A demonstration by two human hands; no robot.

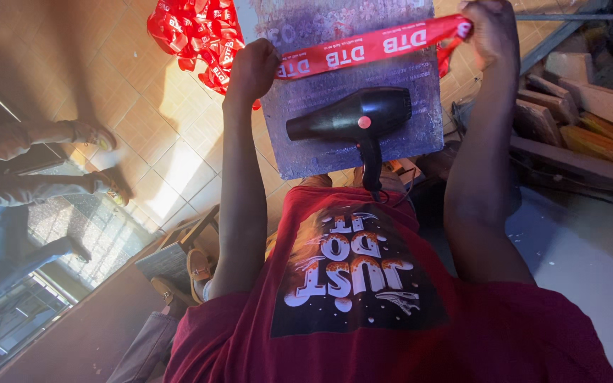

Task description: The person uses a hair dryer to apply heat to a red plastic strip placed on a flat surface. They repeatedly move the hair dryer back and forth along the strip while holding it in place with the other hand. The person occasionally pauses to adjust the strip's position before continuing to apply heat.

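Note:
A red printed ribbon (374, 48) is stretched flat across a worn grey board (420, 120) that rests on my lap. My left hand (251, 69) presses down on one end of the ribbon at the board's left edge. My right hand (491, 32) holds the other end at the far right. A black hair dryer (352, 117) with a red button lies on the board just below the ribbon, its handle pointing toward my red shirt.
A heap of the same red ribbon (196, 35) lies on the tiled floor beyond my left hand. Another person's legs and sandalled feet (101, 159) stand at the left. Wooden blocks and scraps (569, 106) are stacked at the right.

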